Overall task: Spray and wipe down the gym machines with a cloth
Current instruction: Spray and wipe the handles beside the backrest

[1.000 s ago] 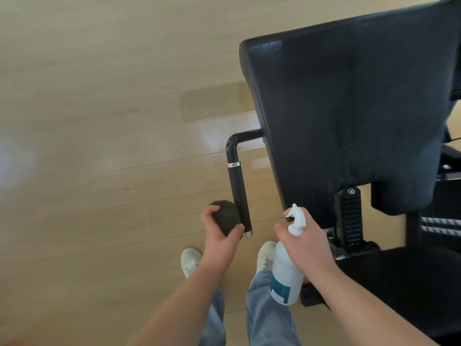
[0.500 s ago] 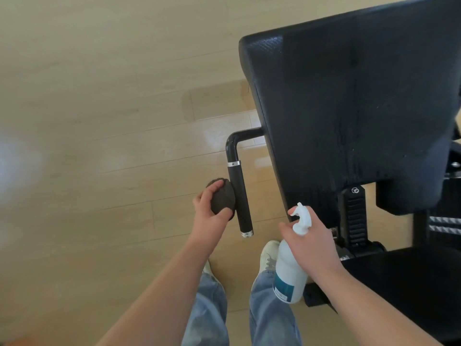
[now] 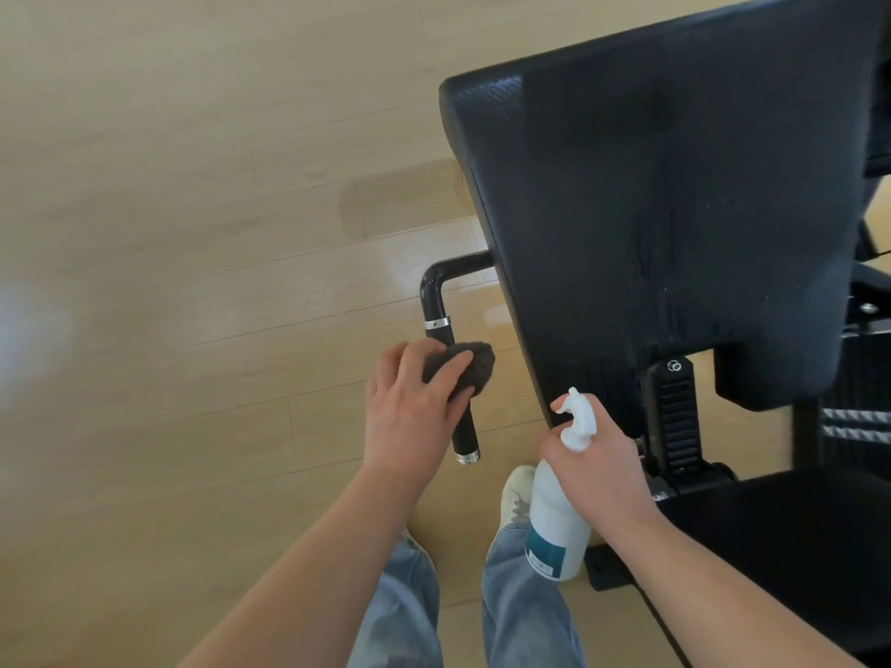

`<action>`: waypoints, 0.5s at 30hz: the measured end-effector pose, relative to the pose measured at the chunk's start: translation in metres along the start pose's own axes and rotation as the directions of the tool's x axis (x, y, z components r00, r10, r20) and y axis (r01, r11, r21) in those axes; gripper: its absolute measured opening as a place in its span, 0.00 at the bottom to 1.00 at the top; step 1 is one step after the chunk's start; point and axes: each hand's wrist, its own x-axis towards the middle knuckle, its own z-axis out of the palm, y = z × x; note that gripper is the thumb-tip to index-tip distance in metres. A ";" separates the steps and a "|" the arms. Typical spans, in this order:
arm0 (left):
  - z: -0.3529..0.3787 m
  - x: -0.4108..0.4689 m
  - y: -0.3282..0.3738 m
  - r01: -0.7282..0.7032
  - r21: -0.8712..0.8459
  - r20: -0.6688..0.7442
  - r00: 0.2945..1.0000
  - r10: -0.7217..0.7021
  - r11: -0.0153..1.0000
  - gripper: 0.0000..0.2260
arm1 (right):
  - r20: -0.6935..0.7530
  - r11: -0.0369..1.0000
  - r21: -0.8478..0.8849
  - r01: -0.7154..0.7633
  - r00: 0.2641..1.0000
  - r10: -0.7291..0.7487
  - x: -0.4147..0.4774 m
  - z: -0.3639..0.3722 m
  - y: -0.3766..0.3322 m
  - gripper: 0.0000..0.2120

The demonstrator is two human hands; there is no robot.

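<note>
Left hand [image 3: 414,407] grips a dark cloth [image 3: 470,366] bunched round the machine's handle [image 3: 464,436], mid-grip. The handle's long axis runs roughly 12 to 6 o'clock, free end at 6. Right hand [image 3: 598,465] curls round the spray bottle [image 3: 554,523] neck, at 4 o'clock, apart from the handle. Left hand is nearer; the wipe likely follows the axis.

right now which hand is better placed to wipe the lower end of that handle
Left. The left hand presses the dark cloth against the black handle, just above its lower end; the right hand holds the spray bottle, apart from the handle.
</note>
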 end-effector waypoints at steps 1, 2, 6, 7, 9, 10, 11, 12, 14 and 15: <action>0.000 0.004 0.001 -0.054 0.032 0.009 0.999 0.053 0.998 0.17 | -0.002 1.000 -0.005 -0.004 1.000 0.004 0.002 0.000 0.001 0.15; 0.001 0.009 0.002 -0.099 0.063 0.023 0.995 0.098 0.993 0.17 | -0.003 1.000 -0.007 -0.008 1.000 0.008 0.003 -0.001 0.001 0.15; 0.006 0.012 0.003 -0.200 0.144 0.115 0.976 0.185 0.969 0.13 | 0.003 1.000 -0.006 -0.008 1.000 0.008 0.003 -0.003 0.001 0.15; 0.008 0.007 0.003 -0.213 0.132 0.152 0.969 0.193 0.968 0.13 | 0.009 1.000 -0.003 -0.008 1.000 0.008 0.003 -0.004 0.001 0.14; 0.011 -0.014 0.008 -0.230 0.076 0.249 0.946 0.205 0.970 0.14 | 0.025 1.000 -0.004 -0.012 1.000 0.012 -0.001 -0.006 0.000 0.13; 0.012 -0.026 0.012 -0.216 0.028 0.306 0.932 0.197 0.976 0.14 | 0.028 1.000 -0.011 -0.011 1.000 0.011 -0.004 -0.007 -0.002 0.13; 0.011 -0.036 0.017 -0.176 -0.018 0.363 0.916 0.170 0.984 0.14 | 0.030 1.000 -0.024 -0.006 1.000 0.007 -0.007 -0.009 -0.003 0.13; 0.010 -0.043 0.021 -0.111 -0.060 0.416 0.901 0.126 0.992 0.14 | 0.032 0.999 -0.039 0.000 0.999 0.001 -0.010 -0.011 -0.005 0.13; 0.008 -0.050 0.026 0.037 -0.126 0.480 0.877 0.028 0.991 0.14 | 0.039 0.998 -0.060 0.010 0.999 -0.008 -0.016 -0.014 -0.008 0.13; 0.006 -0.049 0.028 0.068 -0.140 0.477 0.879 0.007 0.988 0.14 | 0.046 0.998 -0.066 0.014 0.999 -0.011 -0.018 -0.016 -0.009 0.13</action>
